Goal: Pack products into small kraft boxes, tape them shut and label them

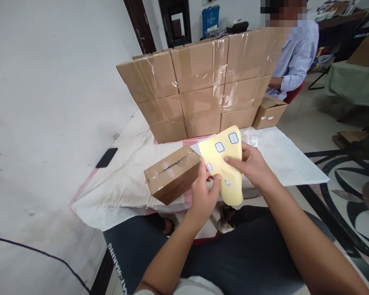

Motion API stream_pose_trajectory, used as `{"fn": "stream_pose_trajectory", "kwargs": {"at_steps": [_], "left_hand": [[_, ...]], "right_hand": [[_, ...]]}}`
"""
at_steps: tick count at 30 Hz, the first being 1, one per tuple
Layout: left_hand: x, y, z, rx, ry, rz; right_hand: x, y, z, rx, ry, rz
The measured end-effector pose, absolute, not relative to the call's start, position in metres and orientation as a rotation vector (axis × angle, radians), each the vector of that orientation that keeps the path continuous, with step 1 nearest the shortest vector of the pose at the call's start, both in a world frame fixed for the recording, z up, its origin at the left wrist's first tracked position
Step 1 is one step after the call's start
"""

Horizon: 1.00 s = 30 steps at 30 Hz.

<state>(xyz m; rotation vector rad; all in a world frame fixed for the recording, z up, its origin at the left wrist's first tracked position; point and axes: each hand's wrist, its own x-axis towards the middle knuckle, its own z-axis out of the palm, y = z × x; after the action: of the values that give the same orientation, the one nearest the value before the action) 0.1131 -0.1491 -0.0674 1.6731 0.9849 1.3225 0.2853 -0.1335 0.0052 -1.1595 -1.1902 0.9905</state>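
A pale yellow backing sheet of labels [215, 157] is held up in front of me, curling at its top and bottom. A few small white, blue-bordered labels [233, 138] are spread over it. My right hand [252, 164] grips its right edge, the thumb pressed flat on the front. At the lower left edge is my left hand [205, 190], thumb and index finger around the sheet close to one label; its other fingers are partly hidden. Just left of the sheet lies a taped cardboard box [172, 170] on the white-covered table [123, 192].
A wall of taped cardboard boxes [199, 90] stands across the table's back. A small box with two labels [269, 112] is at its right end. A dark phone-like slab [107, 157] lies at the left edge. Behind the boxes sits a person in a light blue shirt [299, 57].
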Motion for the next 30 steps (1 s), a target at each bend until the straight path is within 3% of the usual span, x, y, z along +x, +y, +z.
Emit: {"fn": "stream_pose_trajectory", "kwargs": {"at_steps": [15,30], "left_hand": [[0.111,-0.148,-0.061,1.811,0.991,1.586],[0.109,-0.145,-0.058,1.624,1.057,1.451]], "right_hand": [[0.290,-0.139,-0.003,-1.124,-1.271,1.226],[0.302,-0.132,0.001,-1.164,-1.374,1.208]]}}
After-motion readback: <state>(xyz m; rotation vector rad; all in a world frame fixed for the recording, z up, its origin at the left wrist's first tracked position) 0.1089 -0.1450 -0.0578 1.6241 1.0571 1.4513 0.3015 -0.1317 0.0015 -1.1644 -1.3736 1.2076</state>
